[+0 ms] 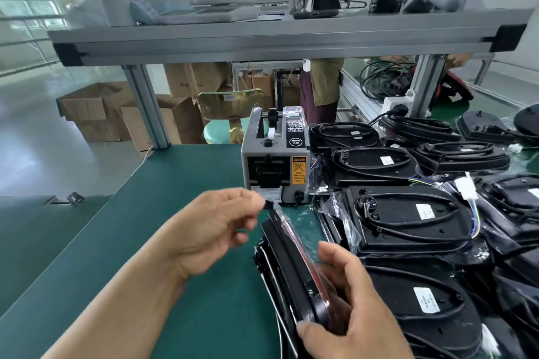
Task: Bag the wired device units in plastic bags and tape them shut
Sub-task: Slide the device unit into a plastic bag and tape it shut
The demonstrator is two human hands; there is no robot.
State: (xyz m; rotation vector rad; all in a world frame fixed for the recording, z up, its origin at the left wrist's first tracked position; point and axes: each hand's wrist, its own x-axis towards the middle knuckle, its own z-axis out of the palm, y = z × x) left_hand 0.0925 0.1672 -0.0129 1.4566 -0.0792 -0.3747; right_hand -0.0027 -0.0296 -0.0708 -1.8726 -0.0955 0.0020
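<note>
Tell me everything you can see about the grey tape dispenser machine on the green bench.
The tape dispenser is a boxy grey unit, seemingly metal, standing upright on the green mat, left of the bagged black units. Its front has a dark outlet slot, a yellow caution label and a black knob at lower right; another small dial sits on top. Black printed labels cover its upper right, and white tape feeds over a black roller. The left hand pinches at its outlet.

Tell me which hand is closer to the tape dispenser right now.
Left. The left hand is just in front of the tape dispenser, fingertips at its outlet. The right hand is farther back, holding the bagged unit on edge.
</note>
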